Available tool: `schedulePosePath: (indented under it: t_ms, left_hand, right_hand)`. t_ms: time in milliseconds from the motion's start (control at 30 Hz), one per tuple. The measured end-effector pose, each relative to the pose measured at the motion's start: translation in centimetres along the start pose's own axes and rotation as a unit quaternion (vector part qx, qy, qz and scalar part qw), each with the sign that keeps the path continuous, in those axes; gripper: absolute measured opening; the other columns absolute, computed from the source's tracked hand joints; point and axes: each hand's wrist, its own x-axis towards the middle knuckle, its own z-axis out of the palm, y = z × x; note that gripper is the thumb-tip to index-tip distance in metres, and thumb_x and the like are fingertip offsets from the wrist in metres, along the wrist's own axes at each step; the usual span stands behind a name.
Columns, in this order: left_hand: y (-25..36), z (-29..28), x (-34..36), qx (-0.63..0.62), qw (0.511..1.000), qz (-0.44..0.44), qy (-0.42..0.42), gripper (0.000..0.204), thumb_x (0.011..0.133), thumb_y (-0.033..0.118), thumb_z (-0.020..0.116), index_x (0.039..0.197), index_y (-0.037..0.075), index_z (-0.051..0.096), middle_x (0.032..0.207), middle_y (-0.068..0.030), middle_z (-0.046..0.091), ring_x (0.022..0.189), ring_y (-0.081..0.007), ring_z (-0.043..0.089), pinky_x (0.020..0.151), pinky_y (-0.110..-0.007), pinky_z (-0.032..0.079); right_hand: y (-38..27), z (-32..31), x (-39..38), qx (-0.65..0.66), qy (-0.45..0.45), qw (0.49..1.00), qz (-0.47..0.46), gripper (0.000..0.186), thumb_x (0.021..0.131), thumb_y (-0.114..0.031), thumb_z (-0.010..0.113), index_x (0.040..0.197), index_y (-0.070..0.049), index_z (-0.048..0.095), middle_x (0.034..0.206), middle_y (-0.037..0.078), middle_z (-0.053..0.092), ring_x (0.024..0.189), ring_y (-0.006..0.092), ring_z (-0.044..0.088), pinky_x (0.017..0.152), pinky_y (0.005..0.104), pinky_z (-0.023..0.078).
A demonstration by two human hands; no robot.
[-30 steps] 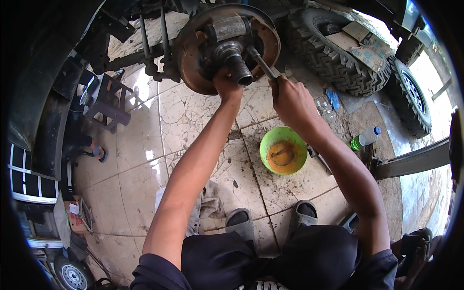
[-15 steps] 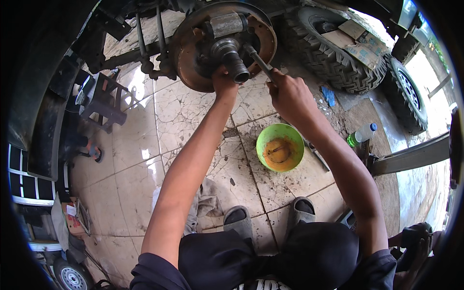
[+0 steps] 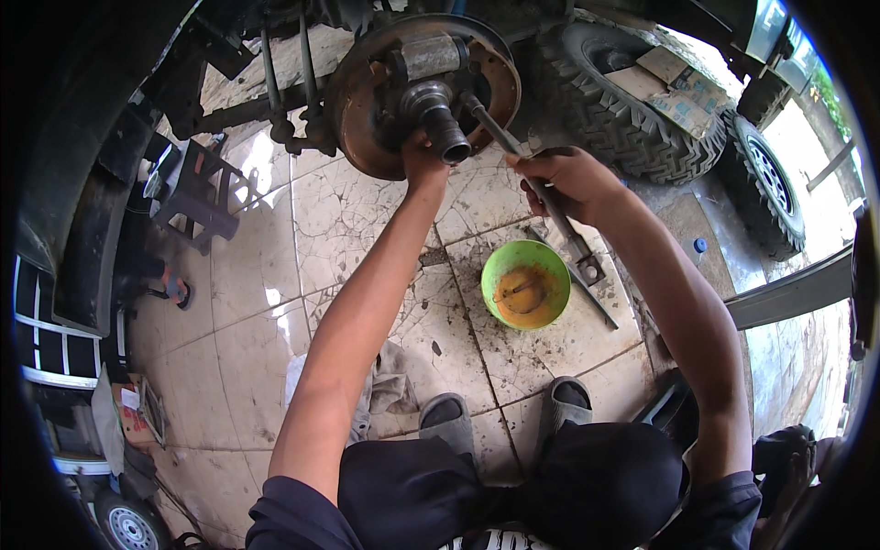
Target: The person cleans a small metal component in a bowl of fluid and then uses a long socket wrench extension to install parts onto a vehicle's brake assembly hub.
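Ahead of me a rusty brake backing plate point(image 3: 362, 137) carries a wheel cylinder point(image 3: 431, 57) and a hollow steel axle spindle point(image 3: 446, 137) that points toward me. My left hand point(image 3: 425, 165) reaches in beneath the spindle, against the lower part of the plate; its fingers are mostly hidden there. My right hand point(image 3: 576, 183) is closed around a long socket wrench point(image 3: 495, 131). The wrench's far end sits at the plate, right of the spindle, and its shaft slants down to the right past my hand.
A green bowl point(image 3: 493, 309) with orange-yellow residue stands on the cracked tiles, beside a metal bar point(image 3: 600, 307). Large treaded tyres point(image 3: 642, 124) lie at the right, cardboard on top. A dark stool point(image 3: 197, 197) stands left. Another person's hand point(image 3: 802, 463) shows lower right.
My right hand has moved right and slightly down, farther from the plate, and now grips the wrench lower on its shaft. The left hand stays under the spindle.
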Motion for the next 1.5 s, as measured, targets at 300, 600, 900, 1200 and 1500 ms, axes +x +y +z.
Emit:
schedulePosePath:
  t_ms: [300,600,900,1200,1500]
  left_hand:
    - [0.3,0.4,-0.4,0.016,1.000,0.004,-0.002,0.026,0.083,0.019,0.078,0.100,0.004,0.066,0.079,-0.0075,0.069,0.050,-0.0146,0.062,0.041,-0.023,0.043]
    - [1.2,0.4,-0.6,-0.045,0.999,-0.017,-0.017,0.030,0.081,0.018,0.080,0.102,0.003,0.066,0.080,-0.0088,0.070,0.051,-0.0143,0.062,0.042,-0.023,0.044]
    - [3.0,1.9,-3.0,0.101,0.995,0.024,0.002,0.036,0.079,0.016,0.081,0.106,-0.001,0.064,0.078,-0.0071,0.067,0.048,-0.0119,0.060,0.043,-0.024,0.045]
    - [2.8,2.1,-3.0,0.086,0.996,0.020,0.002,0.040,0.079,0.014,0.081,0.111,-0.002,0.062,0.079,-0.0076,0.068,0.049,-0.0113,0.060,0.043,-0.023,0.045]
    - [2.9,2.7,-3.6,0.051,0.997,0.050,0.016,0.019,0.080,0.009,0.080,0.079,0.002,0.062,0.062,-0.0041,0.061,0.045,-0.0124,0.056,0.038,-0.024,0.041]
  right_hand:
    - [0.2,1.2,0.1,0.165,-0.033,0.985,0.020,0.027,0.100,-0.022,0.053,0.102,0.005,0.057,0.091,0.016,0.061,0.078,0.0227,0.065,0.066,0.0409,0.061]
    - [0.7,1.1,1.1,0.171,-0.008,0.985,0.024,0.022,0.092,-0.015,0.067,0.101,0.005,0.061,0.083,0.011,0.060,0.069,0.0155,0.059,0.052,0.0306,0.050]
    - [0.8,2.1,1.0,0.094,0.028,0.995,-0.009,0.028,0.094,-0.025,0.066,0.090,0.001,0.056,0.078,0.006,0.055,0.062,0.0121,0.052,0.046,0.0254,0.040]
    - [0.3,3.2,0.9,0.234,0.023,0.972,0.010,0.028,0.086,-0.018,0.076,0.087,0.003,0.058,0.078,0.011,0.057,0.055,0.0099,0.046,0.042,0.0224,0.035]
    - [0.4,2.0,1.2,0.183,-0.003,0.983,0.010,0.024,0.095,-0.018,0.063,0.095,0.005,0.059,0.086,0.009,0.058,0.060,0.0113,0.049,0.047,0.0249,0.040]
